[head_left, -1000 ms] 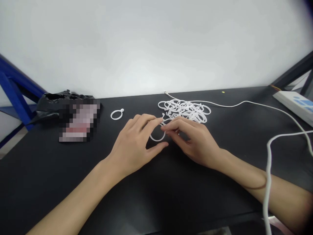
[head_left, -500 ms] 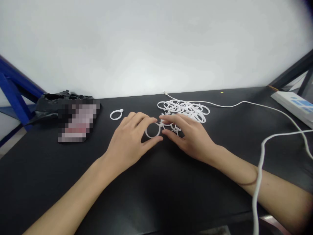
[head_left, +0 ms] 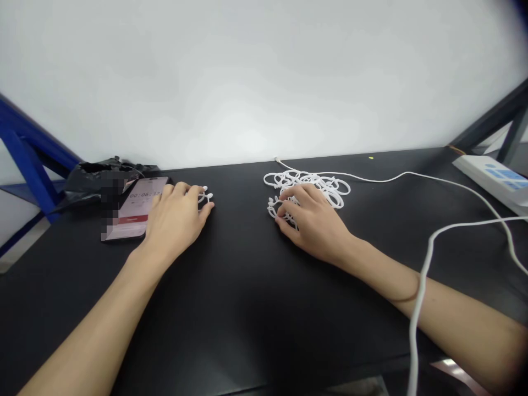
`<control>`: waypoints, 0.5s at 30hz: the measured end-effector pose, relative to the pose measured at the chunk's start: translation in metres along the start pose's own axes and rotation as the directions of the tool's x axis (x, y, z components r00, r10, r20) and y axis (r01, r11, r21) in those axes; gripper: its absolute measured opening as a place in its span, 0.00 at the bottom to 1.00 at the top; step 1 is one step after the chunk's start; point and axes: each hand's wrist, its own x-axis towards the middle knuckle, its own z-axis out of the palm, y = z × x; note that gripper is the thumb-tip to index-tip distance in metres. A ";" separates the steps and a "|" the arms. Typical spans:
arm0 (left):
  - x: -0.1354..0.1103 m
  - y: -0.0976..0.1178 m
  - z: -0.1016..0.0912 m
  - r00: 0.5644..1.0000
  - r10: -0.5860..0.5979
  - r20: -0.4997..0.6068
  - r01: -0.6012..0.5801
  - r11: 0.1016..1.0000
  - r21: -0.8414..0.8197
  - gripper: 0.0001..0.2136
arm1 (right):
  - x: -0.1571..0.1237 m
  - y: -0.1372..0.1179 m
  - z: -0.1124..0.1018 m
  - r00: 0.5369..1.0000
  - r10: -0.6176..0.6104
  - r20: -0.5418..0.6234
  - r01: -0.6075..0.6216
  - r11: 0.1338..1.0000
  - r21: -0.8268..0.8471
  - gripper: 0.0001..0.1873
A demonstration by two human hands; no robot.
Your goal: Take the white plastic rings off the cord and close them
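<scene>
Rings (head_left: 330,187), likely light and springy, tangle under the curled right hand (head_left: 315,223), while the flat left hand (head_left: 175,220) covers a loose ring (head_left: 206,194), best pinched at its rim.

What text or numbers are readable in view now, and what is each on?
"00:06:3": on the phone screen, like a timer; the last digits are blurred, beside the left hand.
Red bar lower on the phone screen: wording too small to read.
Power strip: blue marks, too blurred to read.
Rings: no print visible.
</scene>
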 end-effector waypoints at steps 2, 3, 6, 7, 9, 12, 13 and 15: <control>0.001 -0.003 0.004 1.000 0.005 -0.013 -0.005 1.000 0.002 0.16 | 0.000 -0.002 -0.002 0.999 -0.007 -0.044 0.007 1.000 0.009 0.09; 0.001 -0.004 0.005 1.000 0.005 -0.023 -0.005 1.000 0.003 0.16 | 0.000 -0.003 -0.003 0.998 -0.010 -0.070 0.011 1.000 0.016 0.09; 0.004 -0.006 0.006 0.998 -0.011 -0.059 0.011 1.000 -0.002 0.16 | -0.001 -0.007 -0.007 0.989 -0.007 -0.148 0.016 0.998 0.058 0.08; 0.005 -0.005 0.005 0.997 -0.019 -0.074 0.018 1.000 -0.013 0.16 | -0.001 -0.008 -0.009 0.986 -0.001 -0.165 0.015 0.996 0.084 0.07; 0.006 0.000 0.000 0.994 -0.023 -0.111 0.015 0.997 -0.071 0.17 | -0.001 -0.012 -0.011 0.982 0.019 -0.187 0.010 0.988 0.152 0.05; 0.002 0.021 -0.015 0.987 0.036 -0.155 -0.079 0.956 -0.283 0.17 | -0.001 -0.017 -0.013 0.979 0.058 -0.196 -0.001 0.960 0.279 0.03; -0.001 0.030 -0.021 0.986 0.067 -0.155 -0.122 0.916 -0.382 0.17 | 0.000 -0.018 -0.014 0.977 0.075 -0.199 -0.004 0.943 0.333 0.02; -0.007 0.047 -0.031 0.988 0.121 -0.097 -0.155 0.812 -0.562 0.16 | 0.000 -0.021 -0.015 0.978 0.108 -0.176 -0.014 0.886 0.464 0.02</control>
